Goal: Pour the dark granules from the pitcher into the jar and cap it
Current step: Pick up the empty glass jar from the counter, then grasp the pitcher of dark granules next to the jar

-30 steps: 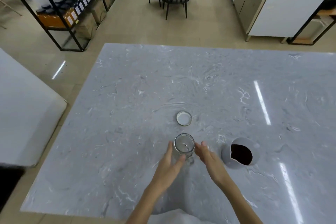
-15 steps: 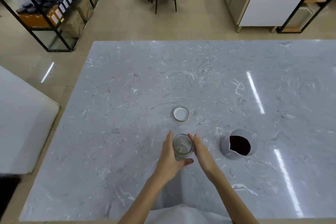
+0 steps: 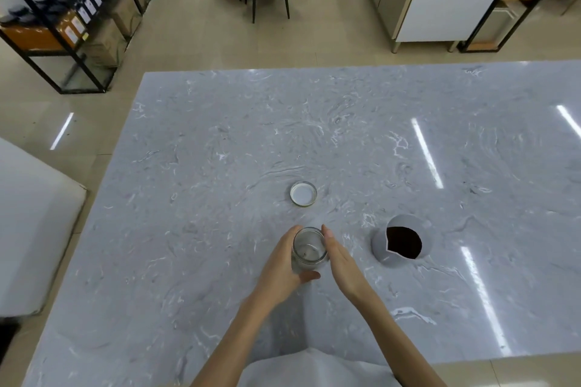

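Open glass jar [image 3: 308,249], upright on the marble table [image 3: 220,166] near its front edge, almost empty. Compared with one second ago, the left hand [image 3: 280,267] has closed around the jar's left wall, thumb under the near side; the right hand [image 3: 341,261], flat and open, now lies against its right wall, gripping nothing. The jar appears steadied for pouring, which has not begun. Lid [image 3: 303,193] lies at 12 o'clock from the jar, apart; pitcher [image 3: 402,243] of dark granules [image 3: 404,242] at 3 o'clock, untouched.
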`<state>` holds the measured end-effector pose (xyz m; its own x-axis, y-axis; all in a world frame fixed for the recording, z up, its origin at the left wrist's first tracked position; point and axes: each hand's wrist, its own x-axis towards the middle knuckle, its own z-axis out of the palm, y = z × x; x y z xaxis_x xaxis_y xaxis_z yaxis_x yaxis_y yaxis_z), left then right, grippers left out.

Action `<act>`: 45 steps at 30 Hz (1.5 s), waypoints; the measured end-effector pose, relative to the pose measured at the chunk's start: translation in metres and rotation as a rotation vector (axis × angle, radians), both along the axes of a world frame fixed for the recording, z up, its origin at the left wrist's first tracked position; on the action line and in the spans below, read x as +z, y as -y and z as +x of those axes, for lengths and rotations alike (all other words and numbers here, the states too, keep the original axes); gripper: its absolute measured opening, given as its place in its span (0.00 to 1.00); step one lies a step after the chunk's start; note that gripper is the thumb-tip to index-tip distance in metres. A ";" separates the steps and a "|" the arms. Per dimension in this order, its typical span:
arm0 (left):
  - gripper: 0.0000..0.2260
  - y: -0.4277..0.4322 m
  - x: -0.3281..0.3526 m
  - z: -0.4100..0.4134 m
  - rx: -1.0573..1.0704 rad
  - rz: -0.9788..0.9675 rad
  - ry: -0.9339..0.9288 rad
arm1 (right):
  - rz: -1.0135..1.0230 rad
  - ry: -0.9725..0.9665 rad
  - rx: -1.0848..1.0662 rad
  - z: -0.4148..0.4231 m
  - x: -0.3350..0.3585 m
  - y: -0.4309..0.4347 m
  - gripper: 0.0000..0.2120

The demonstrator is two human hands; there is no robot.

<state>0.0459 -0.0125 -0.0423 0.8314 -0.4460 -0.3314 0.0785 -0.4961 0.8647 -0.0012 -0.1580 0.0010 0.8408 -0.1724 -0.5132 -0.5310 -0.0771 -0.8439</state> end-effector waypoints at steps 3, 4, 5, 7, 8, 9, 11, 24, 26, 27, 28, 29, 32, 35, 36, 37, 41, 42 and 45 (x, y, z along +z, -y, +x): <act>0.39 0.002 -0.002 0.000 0.022 -0.013 0.039 | -0.139 0.117 0.163 -0.004 0.019 0.025 0.31; 0.39 0.004 -0.001 0.000 0.034 -0.005 0.054 | -0.256 0.210 0.213 -0.005 0.028 0.040 0.32; 0.39 0.006 -0.001 0.000 0.042 0.012 0.072 | -0.384 0.294 0.250 -0.007 0.038 0.059 0.35; 0.39 0.012 -0.001 0.001 0.041 0.043 0.103 | -0.617 0.356 0.329 -0.012 0.050 0.107 0.42; 0.40 0.015 -0.001 0.002 0.036 0.049 0.108 | -0.708 0.320 0.380 -0.014 0.053 0.133 0.47; 0.40 0.017 -0.002 0.002 0.032 0.048 0.101 | -0.773 0.243 0.436 -0.018 0.053 0.158 0.53; 0.40 0.022 -0.003 0.001 0.025 0.034 0.078 | -0.778 0.047 0.529 -0.024 0.046 0.194 0.61; 0.41 0.037 0.009 -0.002 0.039 0.069 0.117 | -0.796 0.155 0.355 -0.025 -0.015 0.193 0.51; 0.41 0.037 0.007 -0.002 0.048 0.063 0.119 | -0.780 0.193 0.285 -0.022 -0.015 0.199 0.49; 0.41 0.037 0.006 -0.003 0.049 0.057 0.119 | -0.803 0.218 0.245 -0.021 -0.013 0.201 0.48; 0.41 0.037 0.004 -0.003 0.053 0.052 0.118 | -0.846 0.267 0.232 -0.021 -0.010 0.204 0.46; 0.40 0.037 0.003 -0.005 0.062 0.050 0.116 | -0.933 0.329 0.278 -0.022 -0.006 0.205 0.44; 0.40 0.037 -0.001 -0.007 0.083 0.049 0.103 | -1.006 0.377 0.394 -0.020 0.000 0.207 0.44; 0.41 0.036 -0.002 -0.008 0.099 0.038 0.107 | -1.022 0.363 0.345 -0.016 0.003 0.210 0.44; 0.41 0.036 -0.003 -0.007 0.098 0.034 0.112 | -1.042 0.360 0.350 -0.015 0.003 0.211 0.44; 0.41 0.036 -0.003 -0.007 0.095 0.032 0.116 | -1.050 0.347 0.334 -0.015 0.006 0.211 0.44; 0.41 0.035 -0.004 -0.006 0.085 0.036 0.121 | -1.148 0.362 0.324 -0.021 0.010 0.207 0.44; 0.41 0.036 -0.005 -0.006 0.082 0.040 0.123 | -1.148 0.367 0.307 -0.022 0.012 0.206 0.44; 0.41 0.035 -0.007 -0.004 0.082 0.030 0.125 | -1.079 0.318 0.263 -0.022 0.014 0.203 0.44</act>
<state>0.0415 -0.0476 -0.0495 0.9001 -0.3668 -0.2353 0.0125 -0.5180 0.8553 -0.0231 -0.3612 0.0148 0.9807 -0.1925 0.0356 -0.1666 -0.9161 -0.3646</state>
